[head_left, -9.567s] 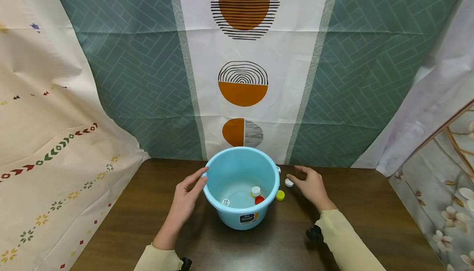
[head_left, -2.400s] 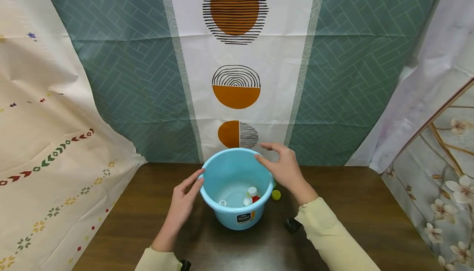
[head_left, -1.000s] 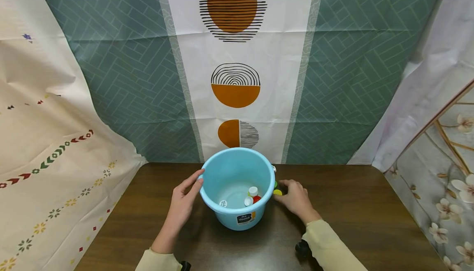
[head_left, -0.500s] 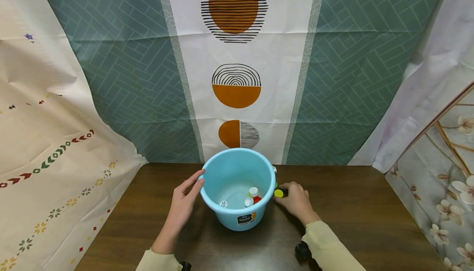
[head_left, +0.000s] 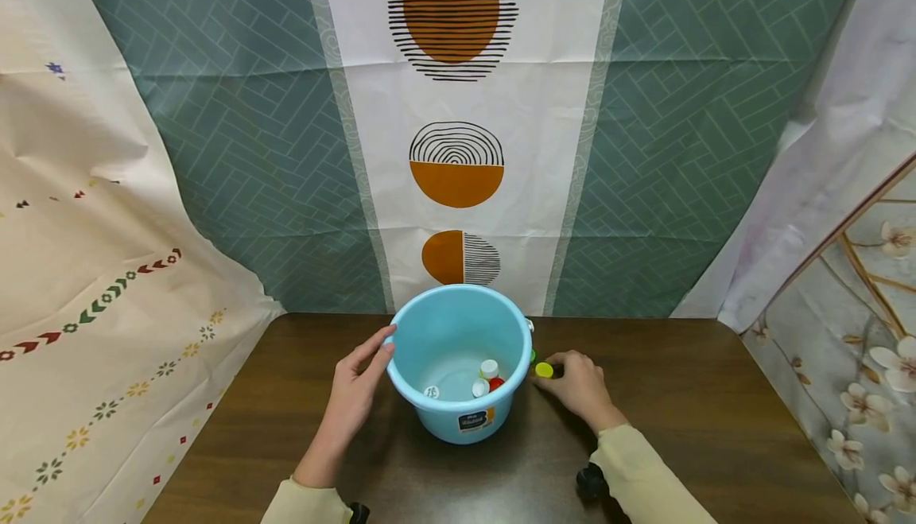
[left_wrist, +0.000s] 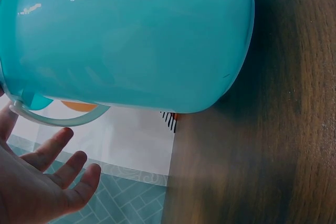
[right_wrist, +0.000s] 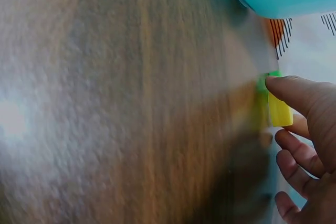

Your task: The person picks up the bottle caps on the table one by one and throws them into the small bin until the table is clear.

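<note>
A light blue bucket (head_left: pixel 458 421) stands upright on the table, also large in the left wrist view. My left hand (head_left: pixel 355 377) holds its left rim between thumb and index finger; the other fingers (left_wrist: pixel 71 170) are spread loosely near the bucket's handle (left_wrist: pixel 63 121). To the right of the bucket, my right hand (head_left: pixel 578 385) pinches a yellow bottle cap (head_left: pixel 545 370) between thumb and fingers, low by the tabletop. Inside the bucket lie several caps, among them a white cap (head_left: pixel 490 369), another white cap (head_left: pixel 480 387) and a partly covered red cap (head_left: pixel 496 383).
A green cap (head_left: pixel 533 355) sits at the bucket's right side, partly hidden by it. The brown wooden table (head_left: pixel 665 405) reaches back to a patterned curtain (head_left: pixel 644 150). More printed cloth (head_left: pixel 107 269) hangs at the left.
A white cap that lay on the table right of the bucket is now inside it. My right hand came down from over the rim to the yellow cap, which has shifted slightly right.
</note>
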{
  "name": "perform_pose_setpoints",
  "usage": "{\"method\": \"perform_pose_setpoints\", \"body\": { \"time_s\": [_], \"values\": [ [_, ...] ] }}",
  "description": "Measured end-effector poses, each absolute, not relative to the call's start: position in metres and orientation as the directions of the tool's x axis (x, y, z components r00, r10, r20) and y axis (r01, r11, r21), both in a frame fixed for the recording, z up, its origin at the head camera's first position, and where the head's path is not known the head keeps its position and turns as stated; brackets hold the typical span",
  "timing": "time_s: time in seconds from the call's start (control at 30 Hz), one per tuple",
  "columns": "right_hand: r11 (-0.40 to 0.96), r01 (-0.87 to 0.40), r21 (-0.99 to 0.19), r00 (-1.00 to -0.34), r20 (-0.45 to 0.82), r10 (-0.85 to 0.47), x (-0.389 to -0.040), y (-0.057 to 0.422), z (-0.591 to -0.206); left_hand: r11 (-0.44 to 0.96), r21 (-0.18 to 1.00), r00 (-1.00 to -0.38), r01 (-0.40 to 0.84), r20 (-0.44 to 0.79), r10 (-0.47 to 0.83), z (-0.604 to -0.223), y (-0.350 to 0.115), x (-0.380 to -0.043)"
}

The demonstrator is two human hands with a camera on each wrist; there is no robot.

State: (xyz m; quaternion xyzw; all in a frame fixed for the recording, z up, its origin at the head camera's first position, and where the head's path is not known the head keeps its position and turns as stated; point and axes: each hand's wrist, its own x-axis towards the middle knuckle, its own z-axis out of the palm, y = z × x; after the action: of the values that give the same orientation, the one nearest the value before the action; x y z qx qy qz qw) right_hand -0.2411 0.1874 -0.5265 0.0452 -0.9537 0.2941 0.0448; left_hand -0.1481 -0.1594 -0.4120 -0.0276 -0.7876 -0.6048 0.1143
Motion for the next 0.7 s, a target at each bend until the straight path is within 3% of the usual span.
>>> {"method": "perform_pose_setpoints", "body": {
  "time_s": [0.7],
  "values": [
    [0.788, -0.121, -0.604, -0.981, 0.195, -0.001, -0.247, 0.211, -0.497, 0.263, 0.946, -0.971, 0.191, 0.222, -0.092, -0.412, -0.159, -0.148]
  ]
}}
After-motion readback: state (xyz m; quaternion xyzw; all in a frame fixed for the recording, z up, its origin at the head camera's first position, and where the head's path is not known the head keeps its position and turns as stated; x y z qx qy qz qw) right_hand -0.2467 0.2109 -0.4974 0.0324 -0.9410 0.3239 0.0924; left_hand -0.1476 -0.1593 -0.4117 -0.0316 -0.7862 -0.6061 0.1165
